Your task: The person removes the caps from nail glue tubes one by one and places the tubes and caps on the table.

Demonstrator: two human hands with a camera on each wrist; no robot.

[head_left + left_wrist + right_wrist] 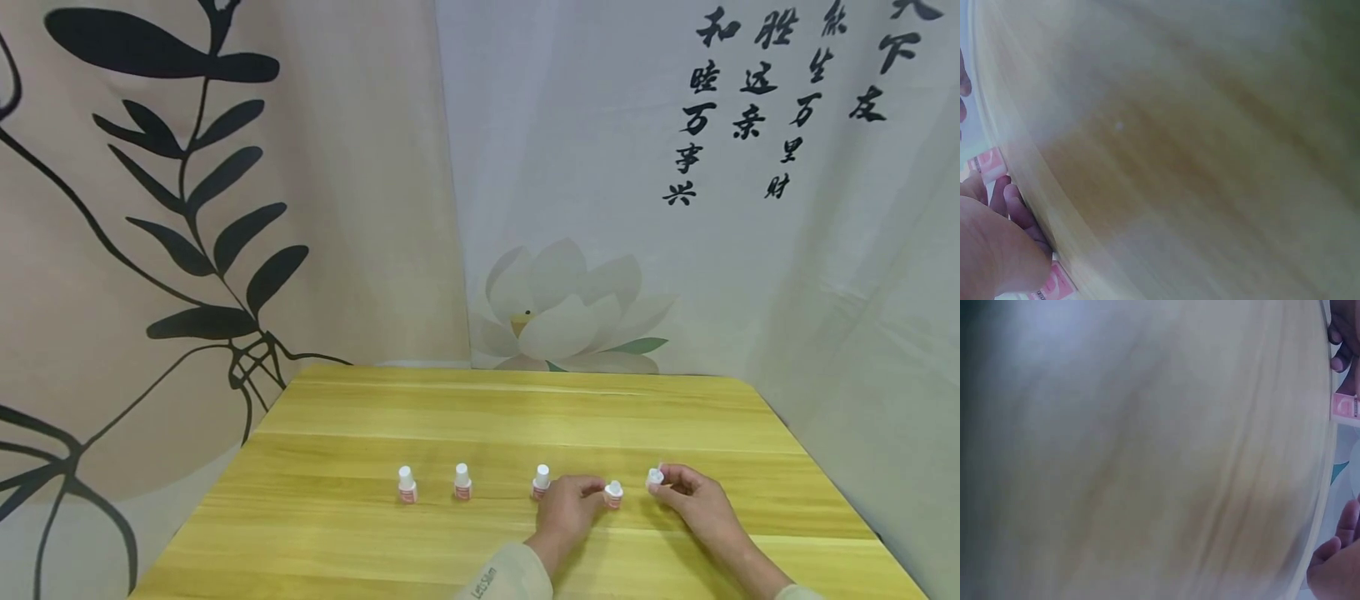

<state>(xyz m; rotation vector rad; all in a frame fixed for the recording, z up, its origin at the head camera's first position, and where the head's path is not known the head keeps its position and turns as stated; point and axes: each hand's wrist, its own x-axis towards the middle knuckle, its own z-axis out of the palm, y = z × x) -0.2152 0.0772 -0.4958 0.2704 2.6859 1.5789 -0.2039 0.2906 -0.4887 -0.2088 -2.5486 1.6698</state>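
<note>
My left hand [567, 510] holds the side of a small bottle [613, 496] with a pink label, upright on the table and showing a white top. To its right, my right hand [699, 502] pinches a small white cap [655, 477] between thumb and fingers, apart from the bottle. In the left wrist view the left hand [1000, 250] has its fingertips at the pink-labelled bottle [988, 164]. The right wrist view shows the right hand [1338, 572] at the lower edge; its cap cannot be made out. Above it stands the held bottle [1344, 407].
Another white-capped bottle [541, 482] stands just behind and left of the left hand. Farther left are two more upright bottles, one [462, 482] near the middle and one [407, 485] beyond it. The wooden table [525, 417] ends at a printed curtain [375, 208].
</note>
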